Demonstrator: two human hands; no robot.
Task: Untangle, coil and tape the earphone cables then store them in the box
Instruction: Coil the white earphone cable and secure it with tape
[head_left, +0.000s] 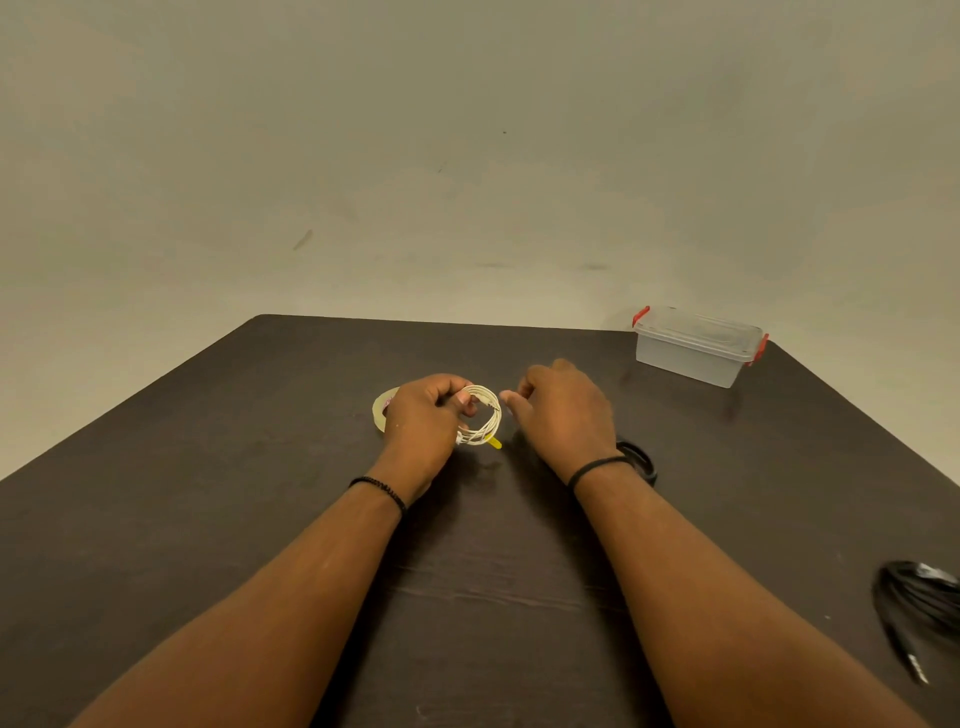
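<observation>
Two bare forearms reach out over a dark wood-grain table (208, 519), which runs back to a plain, scuffed beige wall (467, 156). At far left a roll of clear tape (381, 409) peeks out from behind the left hand (423, 415), mostly hidden. That hand's fingers curl round a white coiled earphone cable (480, 415), gripping its left side just off the tabletop; the loop faces the camera, its plane roughly upright, and a yellow tab (493, 442) sticks out at its lower edge, pointing right. Just beside the coil, not touching it, the right hand (563, 410) hovers with fingers loosely curled and thumb extended toward the cable, holding nothing. Behind its wrist a black coil (641, 460) is half covered. Farther right stands a lidded clear box (696, 345) with red clips. Another black cable bundle (919, 597) is cut off by the right edge.
</observation>
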